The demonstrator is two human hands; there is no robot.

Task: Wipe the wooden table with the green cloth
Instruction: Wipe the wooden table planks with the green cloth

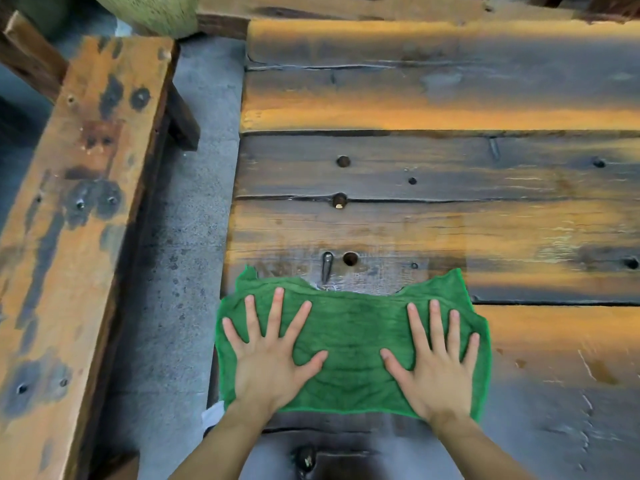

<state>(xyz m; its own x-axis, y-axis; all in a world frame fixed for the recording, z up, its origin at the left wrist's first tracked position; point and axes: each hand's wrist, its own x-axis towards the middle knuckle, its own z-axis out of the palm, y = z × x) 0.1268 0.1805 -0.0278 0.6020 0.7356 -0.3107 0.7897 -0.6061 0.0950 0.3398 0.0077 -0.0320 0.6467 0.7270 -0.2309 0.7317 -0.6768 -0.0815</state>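
The green cloth (353, 344) lies spread flat near the front left corner of the wooden table (433, 181), its left edge hanging slightly over the table's side. My left hand (268, 351) presses flat on the cloth's left half, fingers spread. On the right half rests my right hand (438, 362), also flat with fingers apart. Neither hand curls around the fabric. The planks are worn, with dark stains, knot holes and nail heads.
A wooden bench (76, 209) runs along the left, parallel to the table's side, with a strip of grey concrete floor (187, 237) between them. A pale green rounded object (156, 8) sits at the top left. A bent nail (326, 266) sticks up just beyond the cloth.
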